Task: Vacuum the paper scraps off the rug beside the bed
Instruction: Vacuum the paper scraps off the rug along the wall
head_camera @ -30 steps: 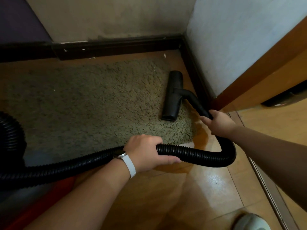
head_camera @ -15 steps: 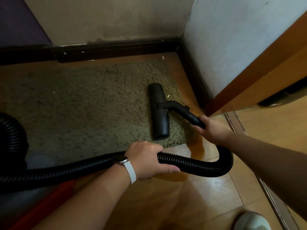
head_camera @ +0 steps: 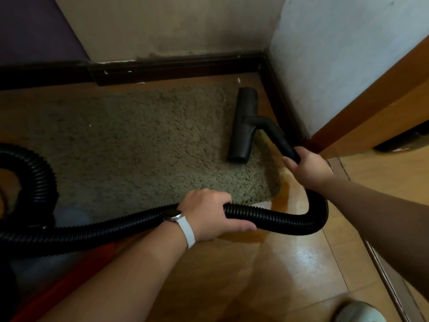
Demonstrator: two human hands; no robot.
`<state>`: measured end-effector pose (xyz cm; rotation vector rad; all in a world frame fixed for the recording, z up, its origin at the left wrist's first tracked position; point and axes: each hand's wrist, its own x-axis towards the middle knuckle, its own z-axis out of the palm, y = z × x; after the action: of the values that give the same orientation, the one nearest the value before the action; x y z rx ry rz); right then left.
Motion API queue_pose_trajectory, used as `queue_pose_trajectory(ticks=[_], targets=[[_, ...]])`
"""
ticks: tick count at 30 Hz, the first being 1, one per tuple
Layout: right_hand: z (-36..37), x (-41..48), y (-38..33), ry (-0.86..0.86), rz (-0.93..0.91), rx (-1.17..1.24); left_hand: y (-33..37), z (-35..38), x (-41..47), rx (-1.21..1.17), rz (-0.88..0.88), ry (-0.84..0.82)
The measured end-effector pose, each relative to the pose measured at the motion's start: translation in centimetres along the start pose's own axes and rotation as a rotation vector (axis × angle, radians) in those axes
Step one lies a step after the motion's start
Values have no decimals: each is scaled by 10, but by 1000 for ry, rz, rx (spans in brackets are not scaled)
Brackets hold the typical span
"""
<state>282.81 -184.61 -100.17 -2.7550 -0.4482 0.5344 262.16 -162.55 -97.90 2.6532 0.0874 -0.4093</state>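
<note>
The nozzle point(head_camera: 243, 126) is back at the right edge of the rug point(head_camera: 139, 147), after a sweep inward half a second ago. Its far end now reaches the rug's far right corner, slightly farther out than a second ago. The right hand point(head_camera: 308, 168), gripping the wand point(head_camera: 278, 138), has moved right and away from the body, and is now near the door frame point(head_camera: 348, 126). The hose point(head_camera: 278, 219) loop below that hand has swung right with it and bends higher.

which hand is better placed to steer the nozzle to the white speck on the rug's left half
Right. The right hand grips the rigid tube just behind the floor nozzle, so it aims it; the left hand holds the corrugated hose farther back.
</note>
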Motion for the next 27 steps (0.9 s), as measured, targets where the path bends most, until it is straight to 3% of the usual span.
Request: queue_pose_trajectory(ticks=[8,15,22,27], targets=[[-8,22,-7,-143,-1,-76,0,5,4,-27,-41,30],[6,-2,17,-80,116,-63,4,5,10,9,1,8],[21,-27,28,-91,253,228,-1,5,7,-21,17,-12],[21,-40,30,-24,246,189,-1,7,3,26,59,-26]])
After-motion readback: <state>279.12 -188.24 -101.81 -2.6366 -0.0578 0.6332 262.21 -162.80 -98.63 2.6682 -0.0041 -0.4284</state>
